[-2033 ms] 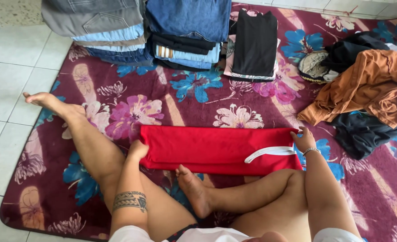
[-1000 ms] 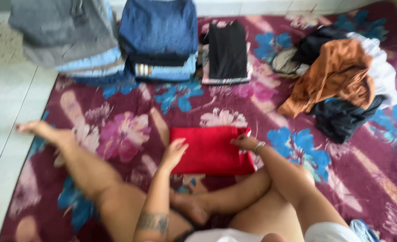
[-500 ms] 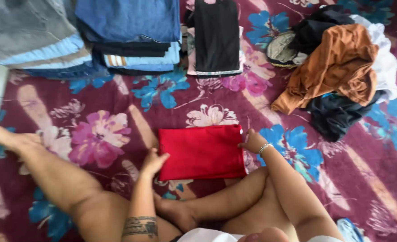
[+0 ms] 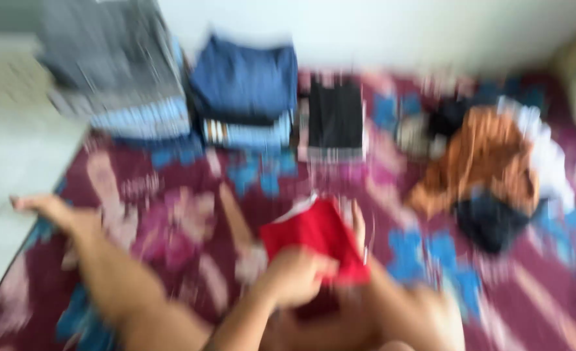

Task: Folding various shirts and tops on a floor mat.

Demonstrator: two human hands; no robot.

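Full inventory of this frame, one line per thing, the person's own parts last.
Folded red cloth garment: 1, red, centre of rug, held in both hands.
Grey and light-blue folded stack: 1, rear left.
Dark-blue folded stack: 1, rear centre.
Black folded garment: 1, right of the blue stack.
Loose clothes heap: 1, orange, black and white, right.
Maroon floral rug: 1, on pale tiled floor.
Left leg: stretched left.
Left hand: grips the garment's near edge.
Right hand: at its right edge; blurred.

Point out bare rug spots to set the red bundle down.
Frame is blurred. Bare rug lies between the outstretched leg and the folded stacks; another patch sits right of the red garment, below the loose clothes heap. The far edge is crowded. Both the left hand and right hand hold the garment.
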